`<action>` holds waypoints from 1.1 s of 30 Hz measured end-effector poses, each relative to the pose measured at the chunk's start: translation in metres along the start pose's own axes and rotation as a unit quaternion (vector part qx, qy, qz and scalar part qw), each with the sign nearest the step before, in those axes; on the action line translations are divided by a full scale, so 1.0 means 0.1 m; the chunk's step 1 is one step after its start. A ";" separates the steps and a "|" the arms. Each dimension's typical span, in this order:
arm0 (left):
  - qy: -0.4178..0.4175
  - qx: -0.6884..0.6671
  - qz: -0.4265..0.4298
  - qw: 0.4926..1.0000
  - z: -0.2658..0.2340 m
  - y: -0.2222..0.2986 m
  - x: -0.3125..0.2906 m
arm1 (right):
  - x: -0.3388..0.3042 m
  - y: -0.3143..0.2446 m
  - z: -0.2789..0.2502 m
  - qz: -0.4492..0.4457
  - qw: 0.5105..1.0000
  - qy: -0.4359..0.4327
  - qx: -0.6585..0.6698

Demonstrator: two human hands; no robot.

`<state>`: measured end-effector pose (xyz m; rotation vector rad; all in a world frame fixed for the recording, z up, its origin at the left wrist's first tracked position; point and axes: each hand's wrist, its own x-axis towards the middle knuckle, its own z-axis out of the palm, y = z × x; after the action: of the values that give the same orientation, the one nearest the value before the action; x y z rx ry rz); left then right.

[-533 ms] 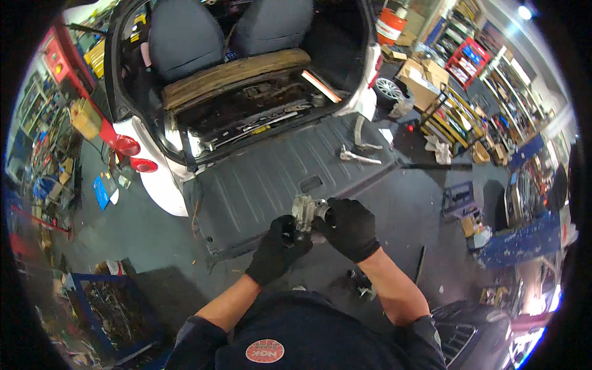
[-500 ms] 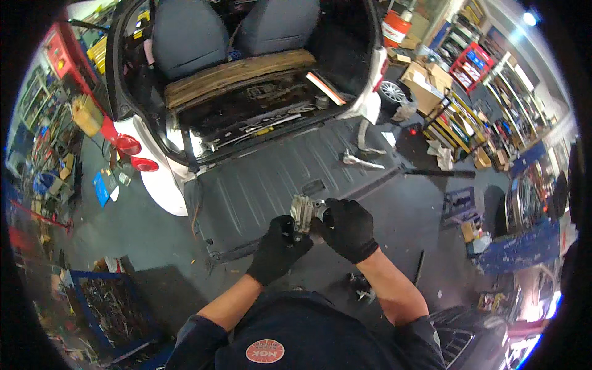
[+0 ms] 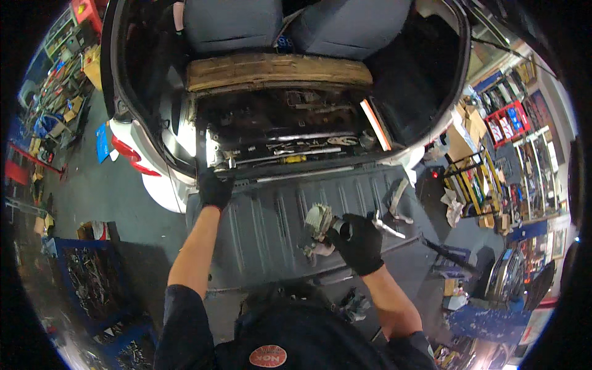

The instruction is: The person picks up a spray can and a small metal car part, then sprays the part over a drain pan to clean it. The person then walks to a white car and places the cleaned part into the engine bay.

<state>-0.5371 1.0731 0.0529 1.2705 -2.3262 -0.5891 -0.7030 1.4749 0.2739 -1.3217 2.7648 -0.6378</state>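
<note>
My right hand (image 3: 359, 243), in a black glove, grips a finned, silvery metal part (image 3: 319, 223) with a round collar, above the lowered grey tailgate (image 3: 265, 228). My left hand (image 3: 216, 188), gloved too, reaches to the left end of the car's rear sill. Small bright metal pieces (image 3: 227, 159) lie just beyond its fingertips, in the dark cargo floor (image 3: 259, 123). Its fingers are too dark to make out, so whether it holds anything is unclear. Long metal tools (image 3: 308, 151) and a yellow-handled tool (image 3: 295, 159) lie along the cargo floor's near edge.
Two curved metal arms (image 3: 401, 203) rest at the tailgate's right side. An orange-and-white strip (image 3: 376, 125) leans at the cargo area's right. Behind the cargo floor runs a brown panel (image 3: 277, 71). A blue tray of metal bits (image 3: 92, 277) stands at lower left.
My left hand has let go of the finned part and moved up and left to the sill. My right hand keeps the part. The view has shifted closer to the car.
</note>
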 end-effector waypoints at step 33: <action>0.110 0.186 -0.106 0.970 0.96 -1.05 2.48 | 1.97 1.12 1.35 0.110 0.970 -0.163 0.144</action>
<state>-0.6403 0.8248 -0.0437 1.6740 -2.1924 -0.0615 -0.8884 1.3421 0.1416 -0.9464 2.3976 -0.7019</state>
